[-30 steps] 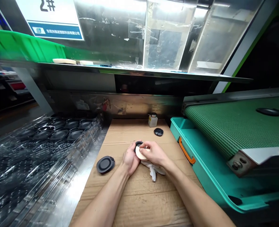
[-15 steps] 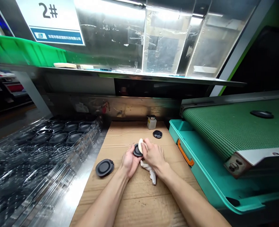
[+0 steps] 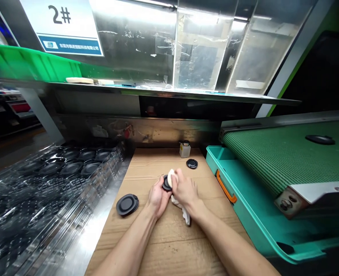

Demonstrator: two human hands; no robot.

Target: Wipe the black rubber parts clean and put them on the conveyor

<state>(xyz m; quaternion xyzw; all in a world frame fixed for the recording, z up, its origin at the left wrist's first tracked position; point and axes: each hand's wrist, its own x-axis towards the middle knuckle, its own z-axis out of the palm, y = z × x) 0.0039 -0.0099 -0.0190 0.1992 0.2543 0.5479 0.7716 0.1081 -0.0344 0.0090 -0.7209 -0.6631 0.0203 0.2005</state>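
Small black round disc [image 3: 166,183], tilted, under a white cloth [image 3: 171,177]

Counted around the cardboard sheet [image 3: 169,237]: two hands work over it, the left hand [image 3: 157,197] and right hand [image 3: 185,190]. Three black discs are on or above it: one held disc [image 3: 165,183], one large disc [image 3: 127,204] near its left edge, one small disc [image 3: 191,163] at its far end. One small bottle [image 3: 185,148] stands there too. Right of the sheet, two more discs [image 3: 320,139] lie on the green belt [image 3: 278,153].
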